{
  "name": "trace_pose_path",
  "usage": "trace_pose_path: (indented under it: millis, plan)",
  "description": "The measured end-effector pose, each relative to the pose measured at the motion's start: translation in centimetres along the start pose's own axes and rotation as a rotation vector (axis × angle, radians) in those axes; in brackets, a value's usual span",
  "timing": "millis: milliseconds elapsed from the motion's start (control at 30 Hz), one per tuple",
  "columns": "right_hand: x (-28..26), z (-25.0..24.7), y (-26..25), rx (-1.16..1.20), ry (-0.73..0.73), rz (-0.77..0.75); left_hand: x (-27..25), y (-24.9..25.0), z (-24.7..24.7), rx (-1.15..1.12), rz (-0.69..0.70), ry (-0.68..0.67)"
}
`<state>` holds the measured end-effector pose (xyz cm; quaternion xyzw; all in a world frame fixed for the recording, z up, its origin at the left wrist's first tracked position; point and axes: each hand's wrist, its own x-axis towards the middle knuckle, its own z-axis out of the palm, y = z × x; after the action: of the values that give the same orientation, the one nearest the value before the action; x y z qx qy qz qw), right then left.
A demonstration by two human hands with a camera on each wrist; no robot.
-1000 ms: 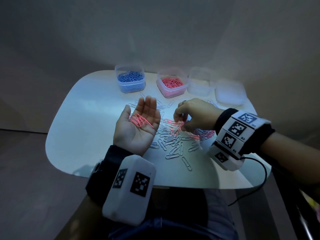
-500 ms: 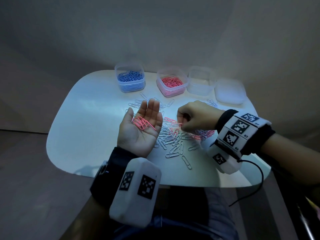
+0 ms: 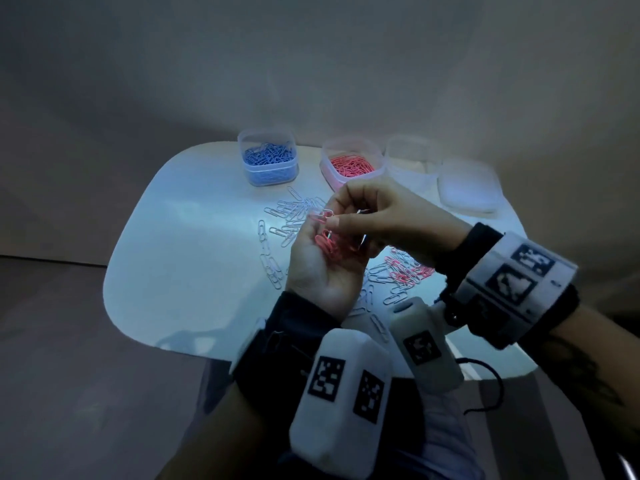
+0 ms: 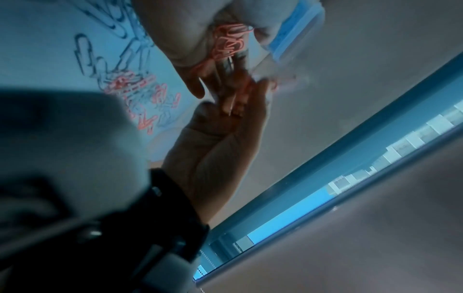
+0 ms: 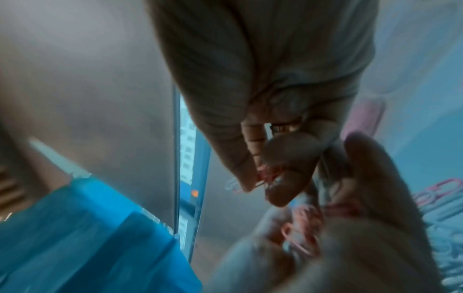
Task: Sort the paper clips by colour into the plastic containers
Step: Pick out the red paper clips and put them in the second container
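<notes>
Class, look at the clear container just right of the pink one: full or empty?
Empty, as far as shows: the clear container holds no visible clips, while the pink container beside it holds pink clips.

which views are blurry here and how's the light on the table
Head view: sharp; a cool pool of light on the table, dim surroundings. Left wrist view: motion-blurred around the pink clips. Right wrist view: blurriest, left hand smeared in the foreground.
</notes>
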<state>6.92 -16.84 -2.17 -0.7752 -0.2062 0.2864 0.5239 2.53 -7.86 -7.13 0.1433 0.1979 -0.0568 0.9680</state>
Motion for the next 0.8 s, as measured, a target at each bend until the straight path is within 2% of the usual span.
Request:
trace_pose_path:
  millis: [100,333,433,567,633,700,800]
  plan:
    - [-0.1,1.0,0.4,-0.135,0.147,-0.085,0.3,0.7,0.1,-0.032,0.024,-0.029]
    - [-0.5,1.1,-0.3,-0.192,0.340,-0.204,-0.5,1.2,0.4,-0.108,0.015,-0.032]
    - [-0.3,0.8,-1.1,-0.298,0.307,-0.231,-0.6,1.1,0.4,-0.100,0.020,-0.026]
    - [0.5,1.2,-2.1,-0.706,0.222,-0.253,-0.4,0.9,0.6,-0.061,0.016,-0.033]
    - [0.9,1.2,-2.6,-0.787,0.172,-0.237,-0.5,0.9,0.5,-0.060,0.010,-0.029]
    - [1.2,1.0,-2.5,-0.714,0.155,-0.222,-0.6,1.0,0.5,-0.038,0.013,-0.021]
    - [1.7,-0.1,-2.3,-0.316,0.256,-0.180,-0.8,2.0,-0.4,-0.026,0.037,0.061]
